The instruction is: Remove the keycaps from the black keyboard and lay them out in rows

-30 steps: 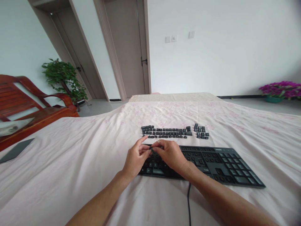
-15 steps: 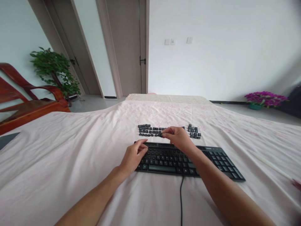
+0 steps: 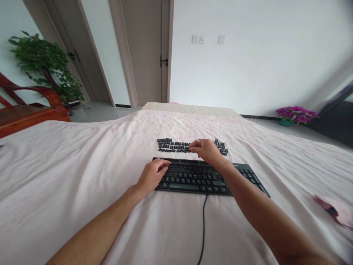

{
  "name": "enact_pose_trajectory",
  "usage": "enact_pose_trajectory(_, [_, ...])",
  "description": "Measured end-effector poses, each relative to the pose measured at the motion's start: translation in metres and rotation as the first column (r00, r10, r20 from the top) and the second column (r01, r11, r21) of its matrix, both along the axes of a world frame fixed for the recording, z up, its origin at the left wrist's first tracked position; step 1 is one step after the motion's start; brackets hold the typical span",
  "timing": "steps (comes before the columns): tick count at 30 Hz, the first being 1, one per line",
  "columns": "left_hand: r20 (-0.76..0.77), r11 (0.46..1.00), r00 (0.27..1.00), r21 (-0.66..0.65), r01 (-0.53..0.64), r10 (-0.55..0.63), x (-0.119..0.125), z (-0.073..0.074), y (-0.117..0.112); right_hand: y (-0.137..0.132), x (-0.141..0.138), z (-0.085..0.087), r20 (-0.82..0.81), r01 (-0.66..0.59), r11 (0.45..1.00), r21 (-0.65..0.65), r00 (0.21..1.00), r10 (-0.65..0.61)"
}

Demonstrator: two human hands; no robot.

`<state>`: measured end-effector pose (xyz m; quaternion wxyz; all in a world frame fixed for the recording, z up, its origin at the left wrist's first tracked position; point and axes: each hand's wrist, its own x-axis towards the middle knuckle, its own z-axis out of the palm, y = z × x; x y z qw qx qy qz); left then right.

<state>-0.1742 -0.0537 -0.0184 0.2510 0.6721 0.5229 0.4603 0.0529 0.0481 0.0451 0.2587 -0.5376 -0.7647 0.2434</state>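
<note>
A black keyboard (image 3: 190, 187) lies on the cloth with its cord toward me. Its upper left rows show bare key mounts, while lower rows and the number pad carry keycaps. My left hand (image 3: 153, 173) is closed over the keyboard's upper left corner, fingers at the far edge, thumb above the bare mounts. Beyond the keyboard, loose black keycaps (image 3: 173, 146) lie in several rows. At the right end of those rows, my right hand (image 3: 205, 149) pinches a small keycap (image 3: 189, 149) between thumb and fingertips. Its wrist and forearm cover part of the keyboard.
A second group of loose keycaps (image 3: 222, 147) lies just right of my right hand. The pink-white cloth (image 3: 82, 176) has folds. The cord (image 3: 204, 228) runs to the near edge. A pink cloth item (image 3: 335, 211) lies at far right. A wooden chair (image 3: 35, 106) stands at left.
The view has tilted down and shifted, so everything sits higher in the picture. My right hand stays pinched at the loose keycap rows. The left fingers have drawn closer together on the keyboard's corner.
</note>
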Motion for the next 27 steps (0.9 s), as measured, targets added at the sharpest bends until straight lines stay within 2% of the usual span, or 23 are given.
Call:
enact_pose_trajectory(12, [-0.078, 1.0, 0.997, -0.003, -0.008, 0.008, -0.002, -0.005, 0.002, 0.028, -0.014, -0.001, 0.111, -0.042, 0.998, 0.049, 0.993, 0.036])
enact_pose_trajectory(19, [-0.126, 1.0, 0.992, 0.012, -0.002, 0.004, -0.002, -0.008, 0.002, 0.042, -0.018, -0.001, 0.187, -0.028, 1.0, 0.013, 0.982, 0.025])
enact_pose_trajectory(27, [-0.125, 1.0, 0.992, -0.014, -0.019, 0.017, -0.003, -0.007, 0.003, 0.043, -0.019, -0.007, 0.189, -0.036, 0.999, -0.001, 0.981, 0.036])
